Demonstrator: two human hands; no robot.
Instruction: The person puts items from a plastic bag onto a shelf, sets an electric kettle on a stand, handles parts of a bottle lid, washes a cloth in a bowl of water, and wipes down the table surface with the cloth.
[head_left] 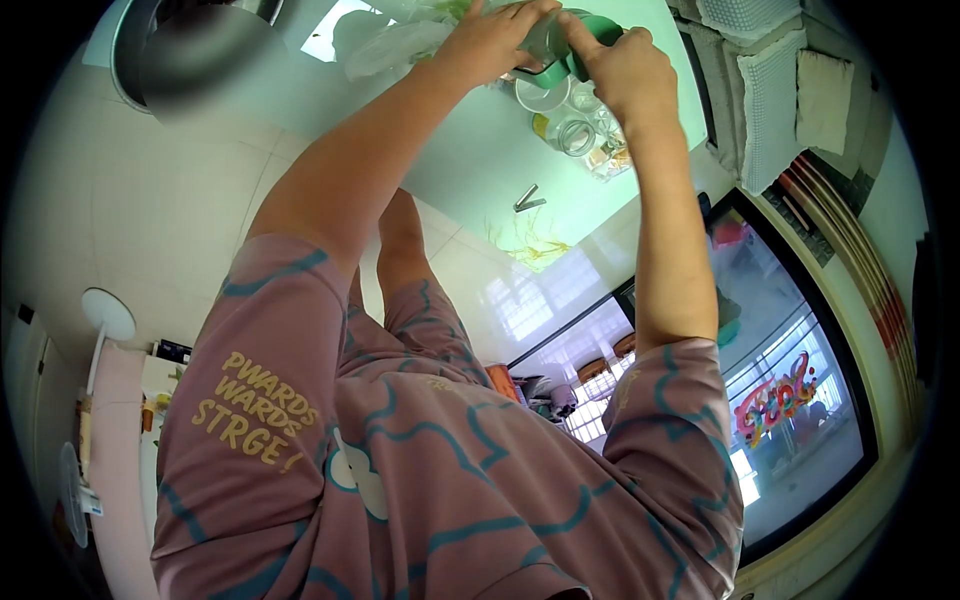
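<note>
At the top of the view, both of my hands are over a glass-topped table (450, 150). My left hand (490, 40) grips a clear container with a green rim (545, 45). My right hand (635, 80) has its fingers bent around a green lid-like part (597, 32) of the same item, the thumb pressing on it. Whether this green part is a lid or a handle I cannot tell. Just below the hands stand a clear jar (576, 137) and a clear bowl-like container (543, 96). A crumpled clear plastic bag (390, 50) lies left of my left hand.
A small folded metal tool (527, 199) lies near the table edge. Several small clear items (608, 158) sit by the jar. A round metal-rimmed vessel (125, 60) is at the upper left. A large screen (790, 370) and a grey sofa (770, 100) are on the right.
</note>
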